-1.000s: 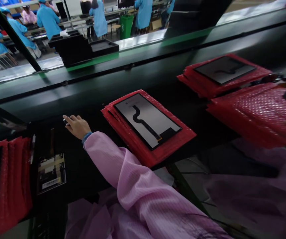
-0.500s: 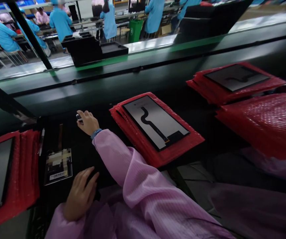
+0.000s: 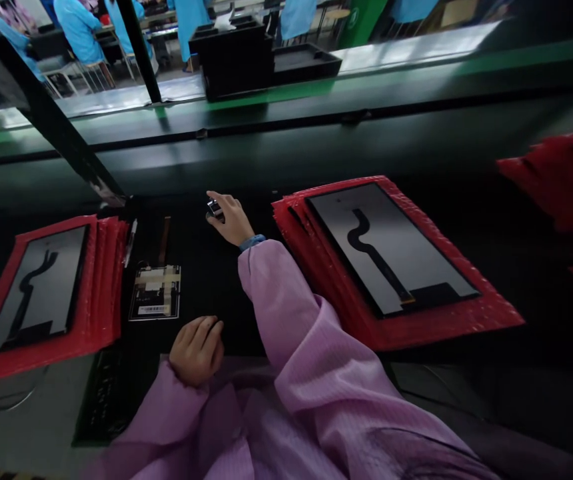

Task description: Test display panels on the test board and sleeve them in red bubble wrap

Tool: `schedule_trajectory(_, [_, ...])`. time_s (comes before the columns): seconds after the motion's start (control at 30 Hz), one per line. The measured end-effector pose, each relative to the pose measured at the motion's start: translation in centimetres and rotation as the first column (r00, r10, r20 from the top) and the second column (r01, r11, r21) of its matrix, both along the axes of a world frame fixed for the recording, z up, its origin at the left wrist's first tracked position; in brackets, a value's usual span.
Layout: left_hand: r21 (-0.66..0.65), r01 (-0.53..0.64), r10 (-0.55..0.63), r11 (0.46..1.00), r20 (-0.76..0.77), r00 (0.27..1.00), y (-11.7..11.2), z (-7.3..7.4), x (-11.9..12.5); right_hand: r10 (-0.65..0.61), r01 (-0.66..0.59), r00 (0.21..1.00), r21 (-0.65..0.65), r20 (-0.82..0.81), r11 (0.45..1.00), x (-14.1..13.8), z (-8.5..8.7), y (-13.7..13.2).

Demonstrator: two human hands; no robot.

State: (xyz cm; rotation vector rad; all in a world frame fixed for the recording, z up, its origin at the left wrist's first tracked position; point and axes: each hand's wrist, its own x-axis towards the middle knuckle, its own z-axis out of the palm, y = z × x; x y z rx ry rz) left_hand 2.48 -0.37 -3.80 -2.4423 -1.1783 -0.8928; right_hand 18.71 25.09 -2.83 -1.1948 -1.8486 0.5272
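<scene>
My right hand (image 3: 232,221) reaches over the dark tabletop, its thumb and fingers closed on a small shiny metal object (image 3: 215,208) whose kind I cannot make out. Close to the table's front edge is my left hand (image 3: 197,350), with its fingers curled in and nothing visible in it. Ahead and to its left lies a flat electronic board (image 3: 155,293) with tape, a barcode label and an orange-brown ribbon cable (image 3: 165,240). To the right, a display panel (image 3: 391,247) with a black flex cable rests on stacked red bubble bags (image 3: 486,320).
Another display panel (image 3: 41,287) lies on red bubble bags (image 3: 109,280) at the left, beside a thin white pen-like stick (image 3: 130,243). More red bags (image 3: 556,187) are at far right. Black trays (image 3: 239,60) stand behind a green ledge; a slanting post (image 3: 61,140) rises at left.
The view has swung left, bringing the left display panel further in. My left hand's fingers have curled in. My right hand still holds the small metal object.
</scene>
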Motion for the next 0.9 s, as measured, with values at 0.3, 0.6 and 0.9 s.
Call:
schedule_trajectory(0.3, [0.023, -0.002, 0.001, 1.0, 0.012, 1.0, -0.1, -0.2, 0.2, 0.025, -0.025, 0.999, 0.019, -0.035, 1.0, 0.8, -1.2, 0.9])
schedule_trajectory(0.6, [0.036, 0.018, -0.018, 0.999, 0.003, 1.0, 0.0, 0.0, 0.3, -0.007, 0.008, 1.0, 0.006, -0.03, 1.0, 0.7, -1.1, 0.5])
schedule_trajectory(0.9, [0.008, -0.006, 0.006, 1.0, 0.019, 1.0, -0.2, -0.4, 0.1, -0.094, 0.098, 0.992, -0.049, 0.08, 0.994, 0.3, 0.4, -0.6])
